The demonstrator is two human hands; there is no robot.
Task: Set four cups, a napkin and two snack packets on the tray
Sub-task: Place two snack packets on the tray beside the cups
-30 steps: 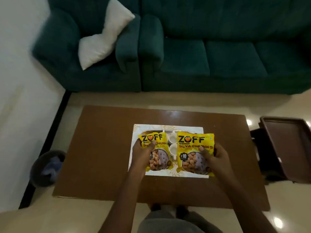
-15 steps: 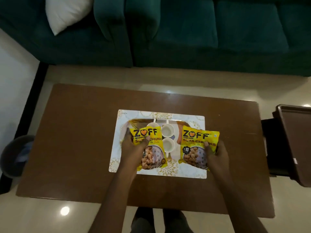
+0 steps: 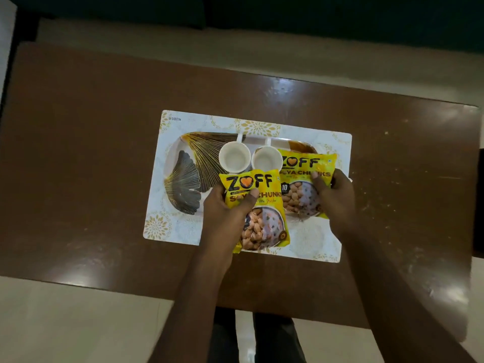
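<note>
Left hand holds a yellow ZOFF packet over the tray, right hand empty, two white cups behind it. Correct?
Wrong on the right hand: it grips a second yellow packet, as the head view shows. The left hand does hold the first packet over the tray, two white cups behind.

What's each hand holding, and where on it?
The left hand grips the left packet by its left edge; right hand grips the right packet by its right edge.

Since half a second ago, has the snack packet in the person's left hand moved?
Yes. The left packet shifted right and nearer the person across the placemat, uncovering the tray's left side and a second cup.
</note>
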